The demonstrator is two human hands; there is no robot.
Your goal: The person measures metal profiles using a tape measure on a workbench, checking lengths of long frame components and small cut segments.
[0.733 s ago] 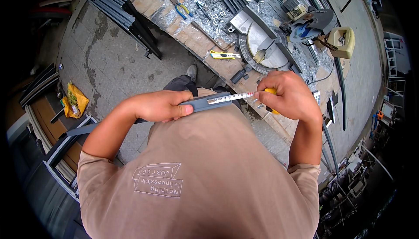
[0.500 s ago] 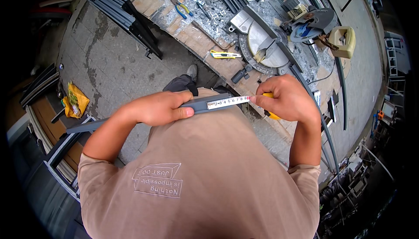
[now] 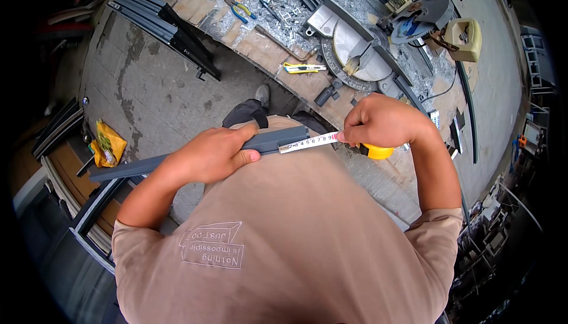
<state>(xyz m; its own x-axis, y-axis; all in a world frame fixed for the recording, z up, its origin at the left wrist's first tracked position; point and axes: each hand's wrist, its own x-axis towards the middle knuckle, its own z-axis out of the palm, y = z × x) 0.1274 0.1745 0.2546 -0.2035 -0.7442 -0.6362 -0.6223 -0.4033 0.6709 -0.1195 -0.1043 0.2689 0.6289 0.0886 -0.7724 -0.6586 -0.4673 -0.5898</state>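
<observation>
My left hand [image 3: 214,153] is closed around a long grey metal profile [image 3: 277,139], thumb on top. The profile lies across in front of my belly, its far end running out to the left under my forearm. Along its right end lies the white blade of a tape measure [image 3: 313,141], its tip on the profile. My right hand [image 3: 378,121] pinches the blade near the profile's end. The yellow tape case [image 3: 378,152] hangs just below those fingers, partly covered by the hand.
Ahead stands a workbench strewn with metal shavings, with a mitre saw [image 3: 361,52], a yellow utility knife [image 3: 305,68], pliers [image 3: 239,9] and a bent metal bar [image 3: 284,42]. Grey profiles [image 3: 145,19] rest on a stand at the left. A yellow bag [image 3: 109,144] lies on the floor.
The right elbow has swung outward and the right hand has turned, so more of the yellow tape case shows. The blade tilts slightly more. The left hand keeps its hold on the profile.
</observation>
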